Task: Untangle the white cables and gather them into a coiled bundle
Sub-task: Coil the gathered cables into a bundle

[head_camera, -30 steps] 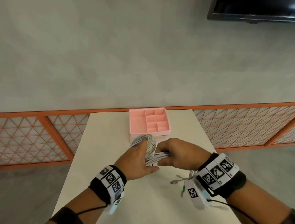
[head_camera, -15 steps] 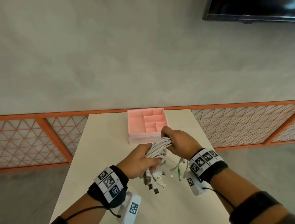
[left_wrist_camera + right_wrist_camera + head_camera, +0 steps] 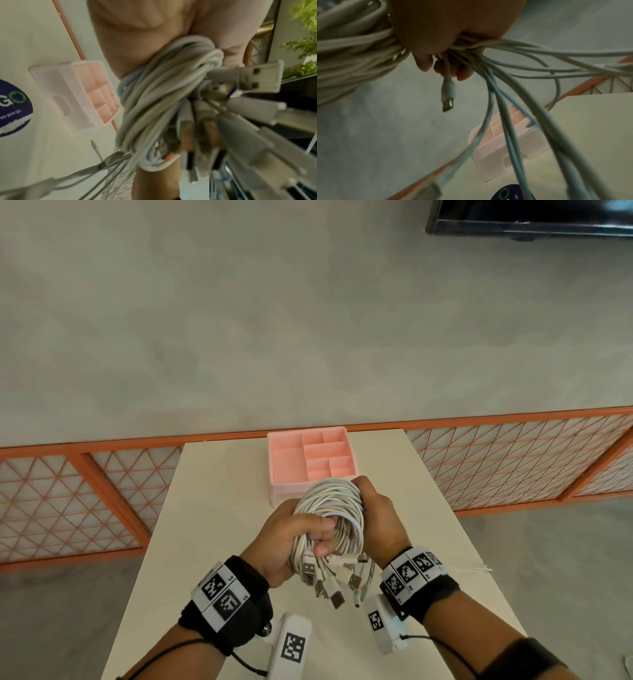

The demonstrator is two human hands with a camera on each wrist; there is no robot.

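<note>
A thick coil of white cables point(image 3: 329, 501) is held upright above the cream table point(image 3: 212, 508), in front of my chest. My left hand point(image 3: 291, 535) grips the coil's left side, thumb and fingers curled through the loop. My right hand point(image 3: 373, 508) grips its right and top side. Several USB plugs point(image 3: 329, 577) hang from the bottom of the coil. In the left wrist view the cable bundle point(image 3: 164, 83) fills the middle, with one USB plug point(image 3: 257, 78) close to the lens. In the right wrist view my right hand point(image 3: 447, 33) clutches the cable strands point(image 3: 513, 86), and a small plug point(image 3: 447, 97) dangles.
A pink compartment tray point(image 3: 310, 463) sits at the table's far edge, just behind the coil. An orange lattice fence point(image 3: 513, 460) runs behind the table. A dark screen point(image 3: 531, 217) is at top right. A thin white cable tie point(image 3: 476, 569) lies near the table's right edge.
The coil has been turned upright and lifted, its loop now facing me. My right hand slid to the coil's top right, and my left hand shifted its grip through the loop.
</note>
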